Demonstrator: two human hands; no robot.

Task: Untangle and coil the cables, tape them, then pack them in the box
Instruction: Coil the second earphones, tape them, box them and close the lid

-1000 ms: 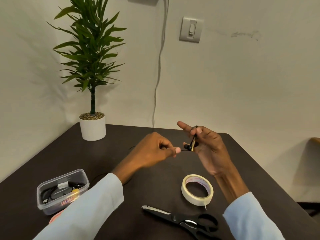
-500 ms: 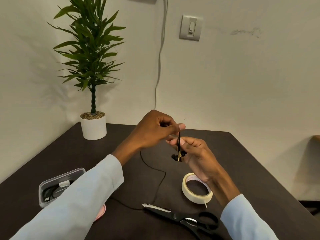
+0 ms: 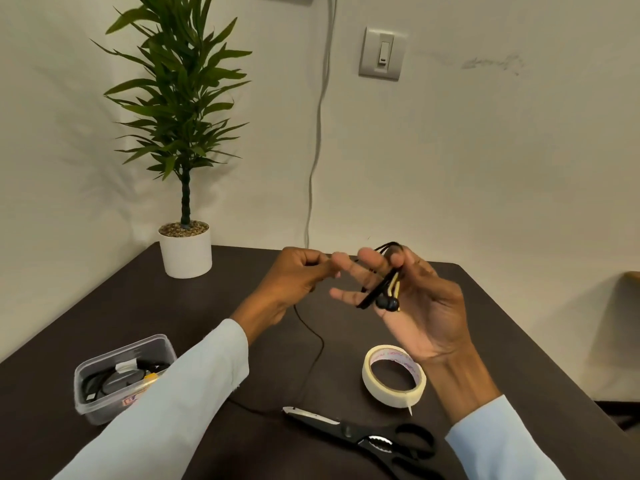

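Note:
My right hand (image 3: 422, 306) is raised palm up over the table, holding loops of a black earphone cable (image 3: 379, 289) with earbuds and a yellow strip across its fingers. My left hand (image 3: 294, 282) pinches the same cable just left of it. The loose end hangs from that pinch and trails over the dark table (image 3: 242, 306) toward the scissors. A roll of cream masking tape (image 3: 393, 375) lies flat below my right wrist. A clear plastic box (image 3: 121, 375) at the front left holds coiled, taped cables, partly hidden by my left sleeve.
Black scissors (image 3: 367, 436) lie near the front edge, blades pointing left. A potted plant in a white pot (image 3: 186, 251) stands at the far left corner. A grey wall cable (image 3: 317, 133) hangs behind the table. The table's right edge drops off near a wooden piece (image 3: 632, 277).
My right hand has risen and turned palm up with another loop of cable on its fingers. My left hand has dropped from above the coil to beside it, still pinching the cable.

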